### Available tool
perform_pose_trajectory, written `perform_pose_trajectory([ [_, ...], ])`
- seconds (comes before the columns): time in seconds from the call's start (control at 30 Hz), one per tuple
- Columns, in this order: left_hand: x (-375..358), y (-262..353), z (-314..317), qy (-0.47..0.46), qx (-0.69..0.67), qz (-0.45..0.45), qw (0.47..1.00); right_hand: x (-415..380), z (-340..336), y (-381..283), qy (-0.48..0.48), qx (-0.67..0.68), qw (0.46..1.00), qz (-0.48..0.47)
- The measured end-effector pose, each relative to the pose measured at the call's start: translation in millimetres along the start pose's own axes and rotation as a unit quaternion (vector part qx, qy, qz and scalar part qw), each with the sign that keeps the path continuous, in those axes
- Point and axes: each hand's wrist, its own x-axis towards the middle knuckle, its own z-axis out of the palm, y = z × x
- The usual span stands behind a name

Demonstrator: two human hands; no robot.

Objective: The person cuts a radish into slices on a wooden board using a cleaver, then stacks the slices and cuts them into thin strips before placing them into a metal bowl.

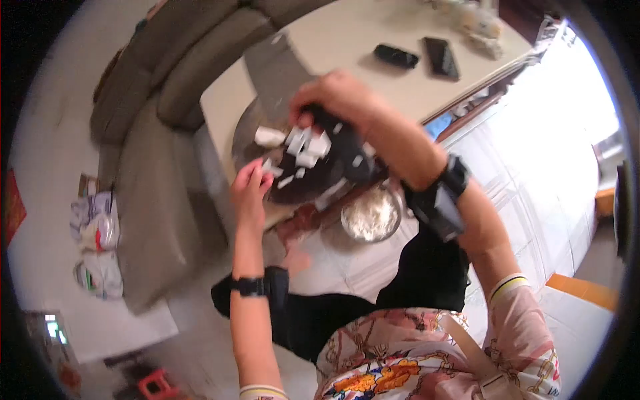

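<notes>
Pinching a white piece (pixel 271 169), the left hand (pixel 249 192) is at the round board (pixel 303 189); the right hand (pixel 337 99) wraps a black handle (pixel 321 116), with white chunks (pixel 309 145) between them. 1 bowl (pixel 399 221) of white shreds sits just off the near edge. Printing on the bags (pixel 95 223) is too blurred to read. Past the right arm, the table (pixel 357 37) stretches to 1 black case (pixel 397 56) and 1 phone (pixel 441 59).

Pieces (pixel 308 145), centre: white. Round board (pixel 309 188) beneath: black to dark grey. Bowl contents (pixel 371 215), near side: white. Tabletop (pixel 360 33): cream. Phone (pixel 441 59), far right: black. Oblong case (pixel 397 56), beside it: black. Sofa (pixel 150 207), left: grey-brown. Trousers (pixel 427 273): black. Shirt (pixel 380 373): pale pink, chain pattern, orange flowers; sleeve hem (pixel 508 285), right, striped white and yellow.
</notes>
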Motion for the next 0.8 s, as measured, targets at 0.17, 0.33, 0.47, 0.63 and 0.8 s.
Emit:
perform_pose_trajectory([
  [0.17, 6, 5, -18, -0.053, 0.001, -0.044, 0.998, -8, 18, 8, 0.049, -0.01, 0.997, 0.067],
  [0.33, 33, -15, -49, -0.197, -0.272, -0.04, 0.941, -19, 33, -3, 0.059, 0.095, 0.989, 0.095],
  [0.47, 53, -41, -56, -0.398, -0.605, -0.178, 0.667, -17, 45, -5, 0.036, 0.097, 0.99, 0.095],
  [0.63, 48, -36, -54, -0.286, -0.584, -0.246, 0.718, -7, 63, 8, 0.014, 0.079, 0.995, 0.06],
  [0.8, 35, -31, -34, -0.086, -0.364, -0.073, 0.925, -12, 75, 4, 0.012, 0.091, 0.993, 0.073],
])
